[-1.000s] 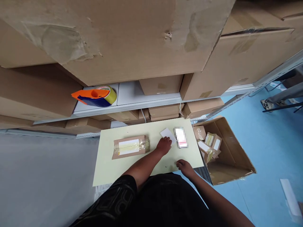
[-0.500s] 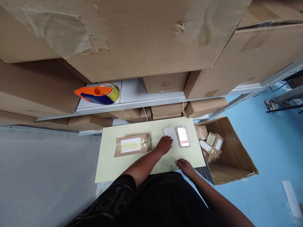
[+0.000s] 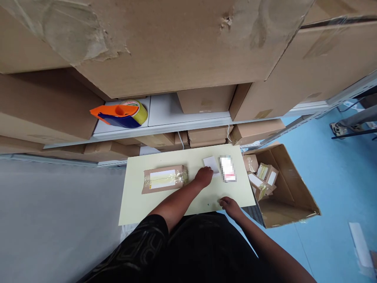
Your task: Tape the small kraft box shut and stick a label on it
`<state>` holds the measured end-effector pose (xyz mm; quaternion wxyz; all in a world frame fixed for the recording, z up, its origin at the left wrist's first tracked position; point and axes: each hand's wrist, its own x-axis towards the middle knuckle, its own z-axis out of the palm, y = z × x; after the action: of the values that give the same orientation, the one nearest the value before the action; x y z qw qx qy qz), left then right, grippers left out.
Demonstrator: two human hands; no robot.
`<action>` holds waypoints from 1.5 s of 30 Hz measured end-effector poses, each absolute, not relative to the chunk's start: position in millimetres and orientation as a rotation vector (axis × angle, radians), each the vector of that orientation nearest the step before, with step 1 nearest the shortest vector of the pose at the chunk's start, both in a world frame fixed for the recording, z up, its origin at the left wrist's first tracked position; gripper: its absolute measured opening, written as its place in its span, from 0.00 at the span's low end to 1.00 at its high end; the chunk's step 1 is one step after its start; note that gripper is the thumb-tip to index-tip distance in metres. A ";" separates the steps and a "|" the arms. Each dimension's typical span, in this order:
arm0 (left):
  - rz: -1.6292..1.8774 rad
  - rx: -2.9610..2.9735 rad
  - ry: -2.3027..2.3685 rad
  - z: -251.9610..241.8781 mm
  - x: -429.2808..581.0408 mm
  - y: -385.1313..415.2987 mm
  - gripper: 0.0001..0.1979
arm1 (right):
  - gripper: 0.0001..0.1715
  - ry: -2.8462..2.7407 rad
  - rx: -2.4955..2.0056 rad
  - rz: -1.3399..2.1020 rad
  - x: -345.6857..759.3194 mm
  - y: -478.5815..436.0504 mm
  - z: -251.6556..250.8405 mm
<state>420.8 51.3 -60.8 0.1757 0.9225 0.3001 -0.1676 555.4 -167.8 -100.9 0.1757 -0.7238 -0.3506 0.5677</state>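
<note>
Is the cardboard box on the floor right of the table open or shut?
Open: the floor box has its flaps spread, showing small taped parcels inside.

Two hands: left hand [image 3: 204,176], right hand [image 3: 230,206]. One pale yellow table [image 3: 141,200]. One taped brown parcel [image 3: 163,179] on it. One blank white card [image 3: 211,163]. One blurred label slip [image 3: 227,169]. One orange-and-blue tape dispenser [image 3: 119,114] on the shelf [image 3: 165,125]. One open cardboard box [image 3: 290,196] on the floor, with about four small wrapped parcels [image 3: 260,177] inside, count unsure. Large cartons [image 3: 165,43] above: at least four, edges cut off.
</note>
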 end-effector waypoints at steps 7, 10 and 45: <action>-0.457 2.585 0.873 -54.4 428.1 54.3 0.16 | 0.21 -0.984 -2.046 1.596 557.6 -163.6 -99.7; -0.312 2.561 1.085 -55.5 437.7 71.5 0.20 | 0.21 -0.966 -2.061 1.600 561.2 -165.8 -100.8; -0.223 2.730 0.856 -19.9 414.2 90.4 0.09 | 0.21 -0.856 -1.952 1.531 559.0 -132.5 -80.3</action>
<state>414.2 90.4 -19.9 0.1357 0.9425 0.2956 -0.0771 559.0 -132.5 -80.3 0.2559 -0.7190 -0.3155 0.5639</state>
